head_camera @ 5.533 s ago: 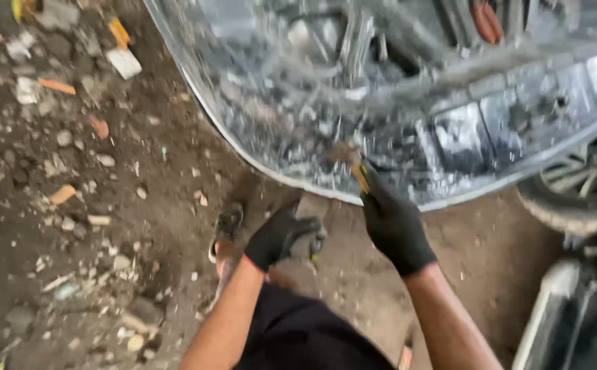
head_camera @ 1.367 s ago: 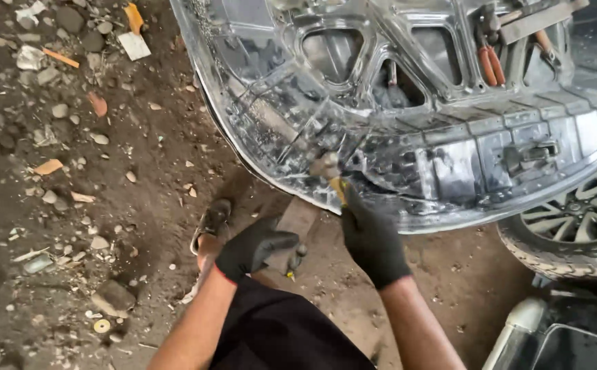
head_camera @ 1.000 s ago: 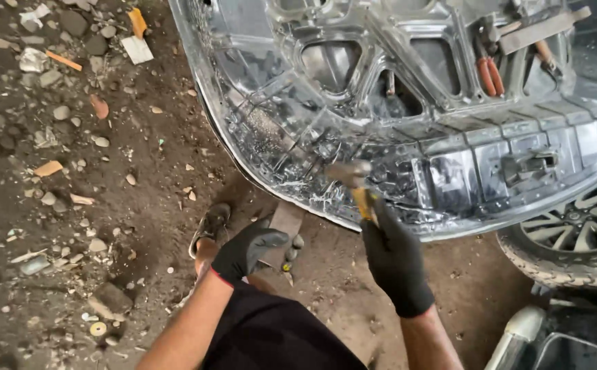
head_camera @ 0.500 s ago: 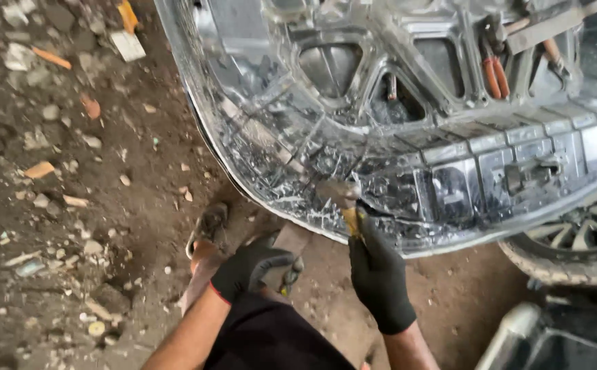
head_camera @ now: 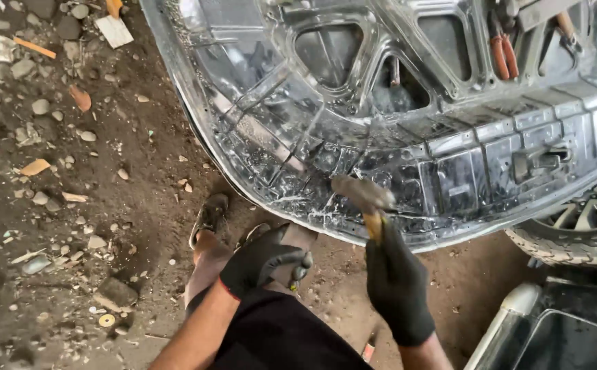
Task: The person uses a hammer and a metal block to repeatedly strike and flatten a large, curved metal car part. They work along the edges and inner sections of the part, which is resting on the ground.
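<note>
A bare-metal car hood panel (head_camera: 415, 116), underside up, fills the upper part of the head view. My right hand (head_camera: 395, 284), in a black glove, grips a hammer (head_camera: 363, 199) with a yellowish handle; its head is raised just above the panel's lower edge. My left hand (head_camera: 260, 259), also in a black glove, is closed around a small tool (head_camera: 300, 270) near my knee, below the panel's rim. My foot in a worn sandal (head_camera: 209, 218) rests on the dirt under the panel's edge.
Dirt ground with stones and scraps (head_camera: 45, 164) spreads to the left. A car wheel with tyre (head_camera: 586, 229) sits at the right, and a white and dark car part (head_camera: 545, 329) lies at the lower right. Red-handled pliers (head_camera: 502, 55) lie on the panel.
The hammer went down toward the panel's edge half a second ago and is now raised again. My left hand stays closed on its tool near my knee.
</note>
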